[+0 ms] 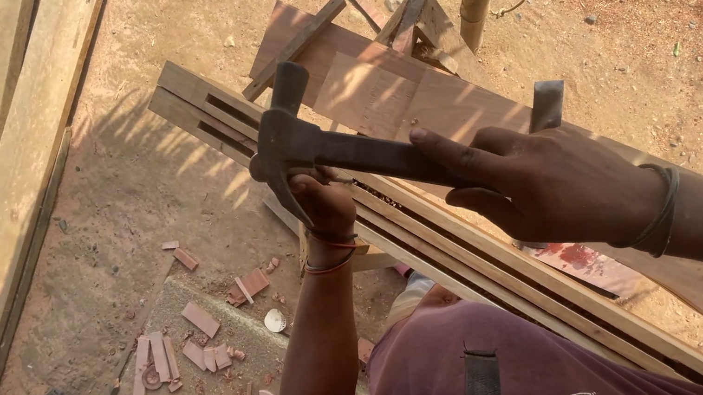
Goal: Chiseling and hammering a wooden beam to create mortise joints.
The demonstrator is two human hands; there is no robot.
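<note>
The right hand (556,184) grips the claw hammer (305,144) by its handle, head raised over the near edge of the slatted wooden frame (473,253), where the left hand (327,209) is closed—on what, I cannot tell—mid-nailing, needing a square, careful blow.

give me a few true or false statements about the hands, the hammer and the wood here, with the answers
1. The right hand grips the handle of a claw hammer. True.
2. The left hand is at the hammer's head, over the long wooden frame. True.
3. The hammer has a bright yellow plastic handle. False: it is dark all over.
4. Small wood offcuts lie on the ground beside the left forearm. True.
5. Both wrists are bare. False: each wears a band.
6. The ground is covered in green tiles. False: it is sandy dirt.
</note>
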